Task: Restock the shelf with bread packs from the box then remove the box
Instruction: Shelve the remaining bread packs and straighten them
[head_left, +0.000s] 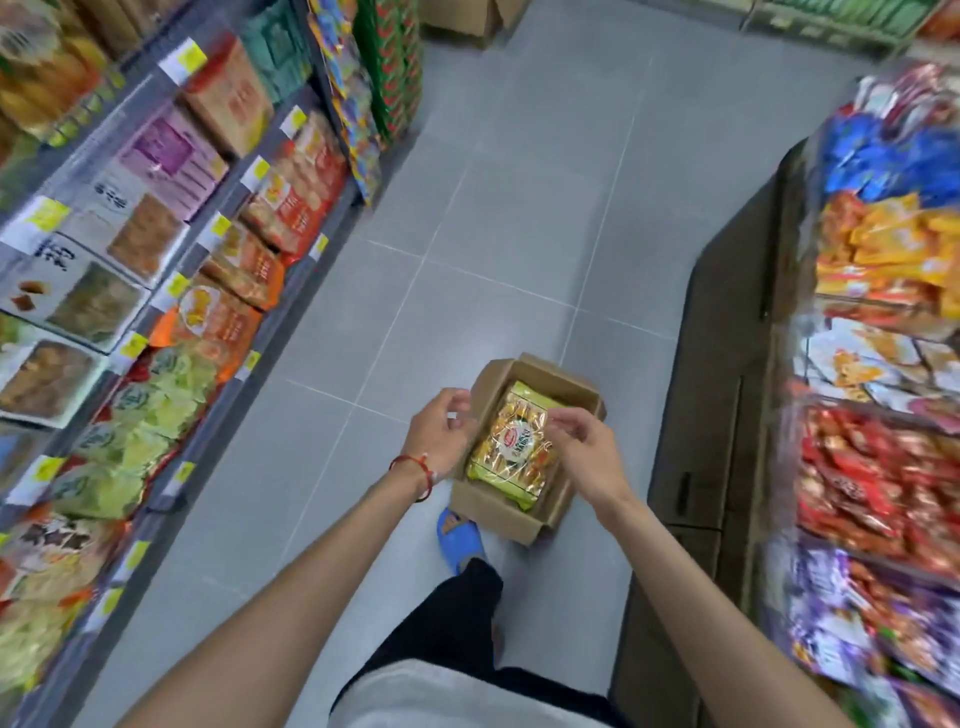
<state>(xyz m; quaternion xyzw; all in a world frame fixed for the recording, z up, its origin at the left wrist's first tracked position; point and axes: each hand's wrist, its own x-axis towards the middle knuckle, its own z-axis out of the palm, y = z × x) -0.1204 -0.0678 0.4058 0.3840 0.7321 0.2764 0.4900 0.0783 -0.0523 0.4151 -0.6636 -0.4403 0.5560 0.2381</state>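
Note:
An open cardboard box (540, 512) sits low over the grey floor, next to my blue sandal. Inside lies a yellow-gold bread pack (511, 457), with another pack's green-yellow edge showing beyond it. My left hand (439, 434), with a red string on the wrist, hovers at the box's left wall with its fingers loosely curled and nothing in them. Over the pack's upper right part my right hand (584, 447) hangs with its fingers apart and bent down. Whether they touch the pack I cannot tell. The shelf (218, 384) on the left holds similar green-yellow packs (150, 410).
Stocked shelves line both sides of the aisle: orange and boxed goods on the left (249, 270), red, yellow and blue snack bags on the right (883, 467). A dark base unit (711, 415) juts out on the right. Another cardboard box (467, 21) stands far down the aisle.

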